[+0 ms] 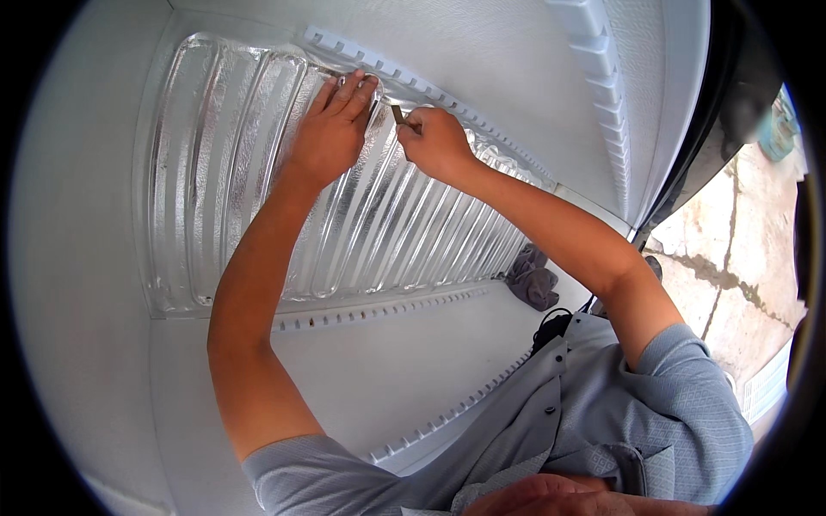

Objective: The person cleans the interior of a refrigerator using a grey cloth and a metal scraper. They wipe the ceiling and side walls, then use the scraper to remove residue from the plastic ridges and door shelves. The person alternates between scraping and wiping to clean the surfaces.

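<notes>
A silvery foil sheet [232,172] covers the back wall of a white cabinet, with looping tube-like ridges pressed up under it. My left hand [331,138] lies on the foil near its upper edge, its fingers stretched out over a ridge. Close to its right, my right hand [434,142] is closed around a small flat brownish tool [397,115], whose end sticks out past the thumb beside the foil. The rest of the tool is hidden in the fist, and its exact kind cannot be made out.
Notched white shelf rails [413,77] run along the foil's upper edge, and another rail [379,310] lies below it. A dark crumpled cloth [533,279] sits at the foil's lower right end. Outside the cabinet, a cracked concrete floor [718,232] shows at right, with a greenish container [777,133].
</notes>
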{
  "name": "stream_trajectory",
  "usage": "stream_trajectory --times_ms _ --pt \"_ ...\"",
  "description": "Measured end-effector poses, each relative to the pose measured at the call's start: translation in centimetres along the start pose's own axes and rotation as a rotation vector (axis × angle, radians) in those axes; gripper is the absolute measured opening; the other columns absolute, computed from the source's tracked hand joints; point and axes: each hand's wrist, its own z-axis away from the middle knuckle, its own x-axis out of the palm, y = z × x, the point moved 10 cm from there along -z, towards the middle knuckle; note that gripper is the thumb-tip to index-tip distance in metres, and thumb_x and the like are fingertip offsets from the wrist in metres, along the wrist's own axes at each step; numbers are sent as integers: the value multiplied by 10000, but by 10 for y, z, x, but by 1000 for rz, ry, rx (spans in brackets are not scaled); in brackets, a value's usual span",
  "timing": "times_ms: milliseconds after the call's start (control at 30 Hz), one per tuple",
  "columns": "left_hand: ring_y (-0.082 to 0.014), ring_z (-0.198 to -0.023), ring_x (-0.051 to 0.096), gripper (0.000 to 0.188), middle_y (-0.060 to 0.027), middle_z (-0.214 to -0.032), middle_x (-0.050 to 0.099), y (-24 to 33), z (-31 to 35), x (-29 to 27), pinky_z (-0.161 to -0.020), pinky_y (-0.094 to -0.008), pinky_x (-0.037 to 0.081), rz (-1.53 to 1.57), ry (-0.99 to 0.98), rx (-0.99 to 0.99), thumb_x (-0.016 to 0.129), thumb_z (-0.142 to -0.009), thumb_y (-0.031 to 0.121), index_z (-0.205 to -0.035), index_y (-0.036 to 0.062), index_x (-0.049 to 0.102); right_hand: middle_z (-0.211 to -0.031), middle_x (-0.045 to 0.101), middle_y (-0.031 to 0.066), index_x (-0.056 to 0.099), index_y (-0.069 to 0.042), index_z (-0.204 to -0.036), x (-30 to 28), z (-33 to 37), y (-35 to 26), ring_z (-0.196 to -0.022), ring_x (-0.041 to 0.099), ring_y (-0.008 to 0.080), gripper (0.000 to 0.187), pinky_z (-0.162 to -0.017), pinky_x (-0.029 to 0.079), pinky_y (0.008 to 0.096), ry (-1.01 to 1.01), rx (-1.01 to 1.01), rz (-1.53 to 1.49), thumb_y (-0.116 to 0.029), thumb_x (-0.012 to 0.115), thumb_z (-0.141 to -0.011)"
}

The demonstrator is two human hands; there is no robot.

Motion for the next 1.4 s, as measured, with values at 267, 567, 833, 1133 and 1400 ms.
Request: stream_trajectory --times_ms 267,567,833,1133,1400 --pt "-273 -1554 394 616 -108 -1640 481 10 6 9 -1309 -491 273 91 -69 -26 639 -881 15 -1494 0 583 -839 752 198 766 21 -949 -18 14 41 -813 737 363 272 -776 561 466 82 9 4 -236 678 -939" --pt "-287 -1455 495 556 -98 -1509 576 12 4 16 -1288 -497 307 44 -35 -79 668 -868 59 -1421 5 646 -830 741 211 754 19 -913 -8 -15 6 -810 729 382 262 -773 563 471 136 -118 -6 -233 684 -931" --pt "-302 -1282 596 440 -91 -1293 659 -2 -8 -3 -1271 -510 333 155 194 -102 699 -838 -6 -1269 77 739 -815 737 221 750 23 -893 11 -35 6 -789 725 397 253 -775 567 483 68 -111 -10 -221 685 -906" --pt "-285 -1026 593 123 -23 -1098 638 -11 -33 3 -990 -466 401 61 298 -457 788 -904 196 -992 115 757 -758 716 194 743 31 -918 24 18 33 -733 715 335 256 -718 555 449 2 26 -115 -211 675 -965" --pt "-246 -1095 563 208 -14 -1115 623 6 -24 13 -1098 -478 364 5 276 -462 768 -879 154 -1081 182 807 -759 724 173 739 34 -908 2 32 63 -709 715 287 272 -699 549 423 22 97 -104 -218 667 -981"
